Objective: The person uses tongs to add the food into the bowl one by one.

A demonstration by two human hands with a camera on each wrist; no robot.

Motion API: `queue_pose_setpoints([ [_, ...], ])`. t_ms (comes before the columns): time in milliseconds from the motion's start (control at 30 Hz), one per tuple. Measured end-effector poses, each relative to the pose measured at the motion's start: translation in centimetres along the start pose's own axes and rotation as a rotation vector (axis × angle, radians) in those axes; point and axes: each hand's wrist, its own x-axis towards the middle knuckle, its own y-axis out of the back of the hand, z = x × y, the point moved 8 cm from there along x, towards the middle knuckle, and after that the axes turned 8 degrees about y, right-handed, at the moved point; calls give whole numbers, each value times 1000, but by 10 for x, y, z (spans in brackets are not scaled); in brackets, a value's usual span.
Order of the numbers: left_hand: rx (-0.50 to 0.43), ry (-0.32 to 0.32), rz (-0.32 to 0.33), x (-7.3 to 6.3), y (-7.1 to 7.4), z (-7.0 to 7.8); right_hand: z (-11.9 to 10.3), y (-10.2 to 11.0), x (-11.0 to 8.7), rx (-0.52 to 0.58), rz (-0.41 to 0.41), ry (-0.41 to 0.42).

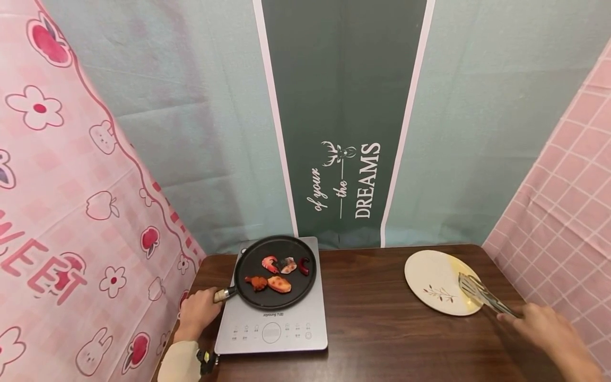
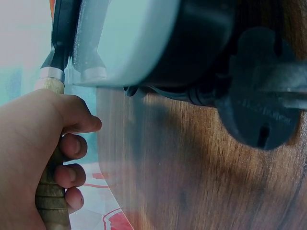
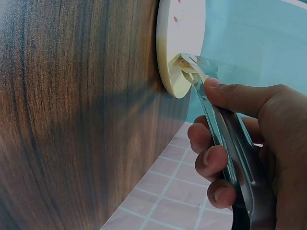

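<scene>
On the left, my left hand grips the wooden handle of a flat black frying pan, fingers wrapped round it. In the pan lie a shrimp, a fish piece, a dark red chili pepper, a reddish-brown drumstick and an orange-tan oval food piece. My right hand holds metal tongs, thumb on one arm and fingers curled round the other. Their tips overlap the yellow right side of a cream plate; I cannot tell whether anything is between them.
Under the pan is a silver induction cooker with its control panel toward me. The brown wooden table stretches between cooker and plate. A green-grey curtain hangs behind; pink cloths flank both sides.
</scene>
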Motion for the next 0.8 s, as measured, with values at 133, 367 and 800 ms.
queue_pose_setpoints([
  [133, 2, -4, 3, 0, 0, 1, 1, -2, -1, 1, -14, -6],
  [367, 4, -13, 15, -1, 2, 2, 2, -1, -2, 5, -26, -22],
  [800, 10, -10, 11, -1, 2, 2, -9, 3, -1, -4, -1, 13],
])
